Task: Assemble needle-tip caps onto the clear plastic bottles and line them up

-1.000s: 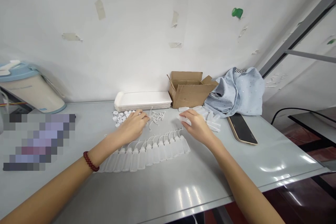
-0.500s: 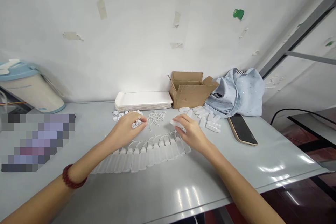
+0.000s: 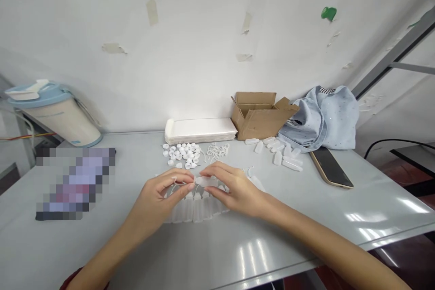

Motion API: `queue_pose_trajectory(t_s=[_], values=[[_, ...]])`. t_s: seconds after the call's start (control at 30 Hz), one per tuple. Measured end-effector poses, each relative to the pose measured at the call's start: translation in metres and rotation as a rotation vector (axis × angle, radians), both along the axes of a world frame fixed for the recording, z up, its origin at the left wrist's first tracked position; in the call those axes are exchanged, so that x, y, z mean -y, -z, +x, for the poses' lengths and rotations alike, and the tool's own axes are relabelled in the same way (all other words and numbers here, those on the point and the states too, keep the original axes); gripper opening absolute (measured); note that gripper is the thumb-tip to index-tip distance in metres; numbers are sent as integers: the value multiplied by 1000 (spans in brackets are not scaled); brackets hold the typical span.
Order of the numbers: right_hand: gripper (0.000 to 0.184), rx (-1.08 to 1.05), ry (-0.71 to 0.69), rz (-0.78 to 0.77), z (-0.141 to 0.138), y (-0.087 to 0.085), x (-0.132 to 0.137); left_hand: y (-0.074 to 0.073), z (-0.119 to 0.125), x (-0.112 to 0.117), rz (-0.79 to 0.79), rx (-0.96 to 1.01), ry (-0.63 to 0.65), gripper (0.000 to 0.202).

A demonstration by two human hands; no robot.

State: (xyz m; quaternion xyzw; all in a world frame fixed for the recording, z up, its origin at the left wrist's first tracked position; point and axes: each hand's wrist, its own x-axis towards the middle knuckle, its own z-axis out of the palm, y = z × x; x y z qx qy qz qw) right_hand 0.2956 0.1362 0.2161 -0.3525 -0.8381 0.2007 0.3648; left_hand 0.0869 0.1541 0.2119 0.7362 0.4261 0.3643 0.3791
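My right hand (image 3: 238,188) pinches a small translucent plastic bottle (image 3: 205,182) between thumb and fingers, lying sideways. My left hand (image 3: 166,190) is closed at the fingertips on a thin white strap (image 3: 174,178), mostly hidden by the fingers. Both sets of fingertips nearly meet at the bottle's left end. Under them lies a row of translucent bottles (image 3: 183,212) with curved white straps at their tops, partly covered by my hands. Beyond are a pile of white caps (image 3: 186,153) and a heap of loose white straps (image 3: 219,150).
Loose translucent bottles (image 3: 288,163) lie at the right, before an open cardboard box (image 3: 267,123). Beside it are a stack of white trays (image 3: 204,129), a light blue cloth bag (image 3: 340,120) and a phone (image 3: 331,167). A blue-lidded jug (image 3: 66,120) stands left, behind a pixelated object (image 3: 76,183).
My hands have come together over the row, bringing the bottle in the right hand to the left fingertips. The whole view has shifted, so things on the table appear further right.
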Motion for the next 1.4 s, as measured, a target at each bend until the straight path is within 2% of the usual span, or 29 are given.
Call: queue_pose_trajectory(t_s=[0.27, 0.6, 0.8, 0.97, 1.27, 1.4], values=[[27, 3, 54, 113, -2, 20, 12, 3, 6, 11, -86, 113, -4, 7], [21, 158, 123, 342, 0, 17, 17, 8, 13, 22, -168, 213, -25, 4], [22, 191, 136, 380, 2, 18, 17, 6, 13, 19, -187, 216, -1, 11], [22, 202, 142, 399, 1, 19, 17, 4, 16, 21, -121, 190, 40, 15], [37, 220, 136, 404, 0, 24, 18, 6, 19, 24, -122, 174, 7, 5], [35, 198, 128, 410, 0, 23, 19, 8, 18, 23, -132, 169, -4, 3]])
